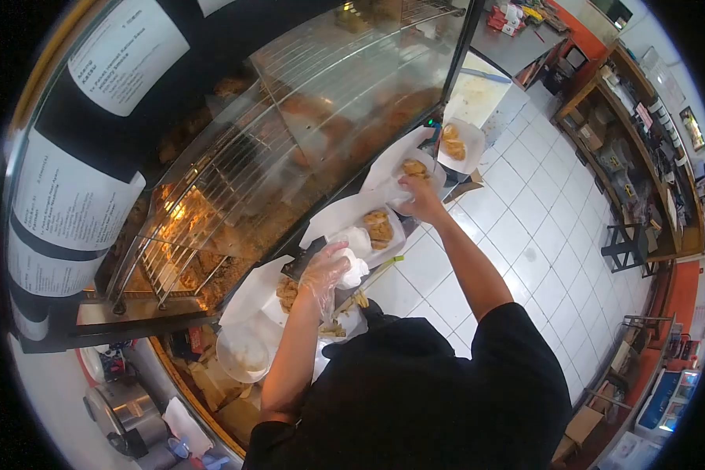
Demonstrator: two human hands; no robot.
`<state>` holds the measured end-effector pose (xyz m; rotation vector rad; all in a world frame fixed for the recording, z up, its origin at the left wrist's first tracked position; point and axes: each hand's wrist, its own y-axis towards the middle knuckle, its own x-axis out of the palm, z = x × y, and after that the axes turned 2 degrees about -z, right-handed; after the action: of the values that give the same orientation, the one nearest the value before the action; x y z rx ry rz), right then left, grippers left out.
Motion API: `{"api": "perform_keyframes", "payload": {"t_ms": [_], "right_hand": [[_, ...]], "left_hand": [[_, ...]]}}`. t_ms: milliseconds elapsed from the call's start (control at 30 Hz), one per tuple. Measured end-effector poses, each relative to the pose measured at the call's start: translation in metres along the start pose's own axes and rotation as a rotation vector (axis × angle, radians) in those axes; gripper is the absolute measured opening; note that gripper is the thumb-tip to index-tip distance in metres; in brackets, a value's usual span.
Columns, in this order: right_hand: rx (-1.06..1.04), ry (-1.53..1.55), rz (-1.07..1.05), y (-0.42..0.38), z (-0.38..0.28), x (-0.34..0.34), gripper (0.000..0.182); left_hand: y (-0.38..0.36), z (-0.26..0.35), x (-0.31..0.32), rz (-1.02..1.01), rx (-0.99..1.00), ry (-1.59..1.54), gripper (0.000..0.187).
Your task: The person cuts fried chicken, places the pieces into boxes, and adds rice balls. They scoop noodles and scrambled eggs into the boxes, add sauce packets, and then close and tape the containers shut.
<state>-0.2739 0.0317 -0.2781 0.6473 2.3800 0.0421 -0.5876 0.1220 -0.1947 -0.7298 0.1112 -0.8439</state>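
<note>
My left hand (321,274), in a clear plastic glove, is closed around a white wrapped bundle (354,268). It hangs over the row of white paper boxes, beside one box with fried chicken (378,229) in it. Farther along the row, my bare right hand (423,200) reaches into another open box (392,166), its fingers bent by a piece of fried chicken (413,168). Something white lies under these fingers; whether it is a bundle or the box wall, I cannot make out. More fried chicken (287,294) shows in a box left of my left forearm.
A glass display case (290,157) with wire racks rises just beyond the boxes. At the row's far end stands another box with chicken (453,143). A round translucent tub (243,356) is at the near end. Wooden shelves (642,149) line the right wall.
</note>
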Motion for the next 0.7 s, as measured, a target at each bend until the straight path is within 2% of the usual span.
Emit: {"api": "perform_keyframes", "payload": {"t_ms": [67,100,133,200,233,267,300,367,400,433,467,500,567,600,633,667,700], "right_hand": [[-0.021,0.039,0.208,-0.015,-0.016,-0.01,0.041],[-0.031,0.057,0.312,-0.027,-0.031,-0.015,0.039],[0.22,0.291,0.314,-0.046,-0.04,-0.011,0.036],[0.379,0.744,0.081,-0.084,-0.09,-0.01,0.041],[0.397,0.885,-0.058,-0.098,-0.127,-0.012,0.055],[0.385,0.941,-0.189,-0.111,-0.137,-0.007,0.072],[0.307,0.795,-0.153,-0.122,-0.133,0.003,0.079],[0.332,0.796,0.079,-0.13,-0.116,0.004,0.081],[0.442,0.93,0.137,-0.128,-0.111,-0.008,0.081],[0.552,1.063,0.193,-0.124,-0.104,-0.023,0.082],[0.515,0.98,0.309,-0.122,-0.084,-0.029,0.077],[0.582,0.859,0.404,-0.115,-0.07,-0.043,0.076],[0.482,0.649,0.581,-0.091,-0.02,-0.069,0.068],[0.452,0.555,0.623,-0.072,-0.03,-0.092,0.066],[0.362,0.485,0.654,-0.054,-0.009,-0.104,0.061],[0.289,0.194,0.681,-0.032,0.021,-0.114,0.056],[0.241,0.102,0.714,-0.008,0.041,-0.12,0.057]], "left_hand": [[-0.006,0.008,0.015,0.027,0.013,-0.028,0.053],[-0.008,0.011,0.026,0.088,0.078,0.035,0.055],[-0.009,0.014,0.039,0.148,0.146,0.096,0.056],[0.006,-0.001,0.056,0.193,0.276,0.235,0.06],[0.03,-0.026,0.058,0.178,0.34,0.315,0.062],[0.033,-0.031,0.067,0.126,0.349,0.27,0.063],[0.028,-0.025,0.08,0.074,0.356,0.224,0.065],[0.003,-0.006,0.103,-0.103,0.26,-0.118,0.068],[-0.007,0.0,0.109,-0.251,0.24,-0.279,0.071],[-0.012,0.002,0.112,-0.264,0.252,-0.251,0.069],[-0.017,0.003,0.113,-0.276,0.263,-0.222,0.067],[-0.022,0.005,0.113,-0.287,0.275,-0.193,0.066],[-0.047,0.02,0.108,-0.3,0.227,-0.112,0.065],[-0.057,0.023,0.102,-0.302,0.203,-0.075,0.064],[-0.063,0.02,0.094,-0.311,0.185,-0.067,0.062],[-0.071,0.016,0.084,-0.316,0.168,-0.063,0.06],[-0.077,0.011,0.074,-0.312,0.15,-0.065,0.058]]}}
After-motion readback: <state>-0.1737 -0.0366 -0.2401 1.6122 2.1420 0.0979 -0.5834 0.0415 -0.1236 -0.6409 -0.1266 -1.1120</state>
